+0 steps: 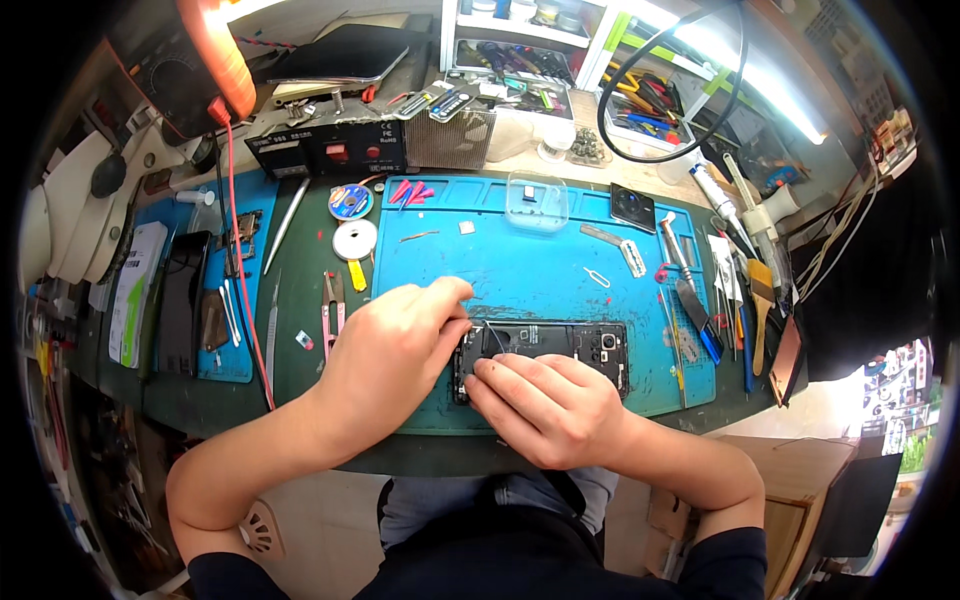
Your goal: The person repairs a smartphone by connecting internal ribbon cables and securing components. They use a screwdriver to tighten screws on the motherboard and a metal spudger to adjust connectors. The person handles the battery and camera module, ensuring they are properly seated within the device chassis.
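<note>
An opened black phone (540, 338) lies flat on the blue work mat (420, 262), its inner parts and round camera lens bare. My left hand (395, 335) is closed in a pinch just over the phone's left end; what lies between thumb and fingers is too small to name. A thin pale strip (496, 336) curves across the phone between the fingertips of both hands. My right hand (545, 405) rests over the phone's near side, its fingers pressed together; anything in them is hidden.
On the mat stand a clear plastic box (537, 205) and a SIM pin (597, 277). Pliers (332, 305) and wire spools (354, 240) lie left, another phone (184, 300) farther left. A brush (760, 300) and several tools lie right. A power unit (340, 150) stands behind.
</note>
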Demonstrator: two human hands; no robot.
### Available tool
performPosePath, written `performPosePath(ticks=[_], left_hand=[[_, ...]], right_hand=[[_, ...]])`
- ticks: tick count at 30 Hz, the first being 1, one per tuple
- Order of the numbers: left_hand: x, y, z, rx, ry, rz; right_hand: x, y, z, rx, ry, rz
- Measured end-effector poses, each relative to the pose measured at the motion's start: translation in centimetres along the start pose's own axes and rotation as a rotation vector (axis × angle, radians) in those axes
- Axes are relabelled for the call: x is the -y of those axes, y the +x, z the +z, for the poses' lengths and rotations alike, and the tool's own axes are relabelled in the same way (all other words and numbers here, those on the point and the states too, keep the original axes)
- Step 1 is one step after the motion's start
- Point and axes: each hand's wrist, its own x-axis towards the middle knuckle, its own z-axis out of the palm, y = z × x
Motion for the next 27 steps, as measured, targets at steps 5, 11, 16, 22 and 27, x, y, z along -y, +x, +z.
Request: performPosePath(ticks=[5, 11, 16, 22, 27], left_hand=[[-0.6, -0.6, -0.2, -0.013, 0.087, 0.053], [0.0, -0.7, -0.1, -0.026, 0.059, 0.064], [0.4, -0.7, -0.2, -0.021, 0.036, 0.123], [1.1, -1.1, -0.4, -0.002, 0.089, 0.277], [1.3, -1.0, -1.2, 0.052, 0.089, 0.316]], right_hand=[[0.2, -0.1, -0.1, -0.008, 0.011, 0.01], [0.2, -0.1, 0.0, -0.015, 0.036, 0.022], [0.3, -0.1, 0.0, -0.006, 0.025, 0.023], [0.4, 0.1, -0.2, 0.013, 0.009, 0.023], [0.5, 0.0, -0.2, 0.014, -0.019, 0.008]])
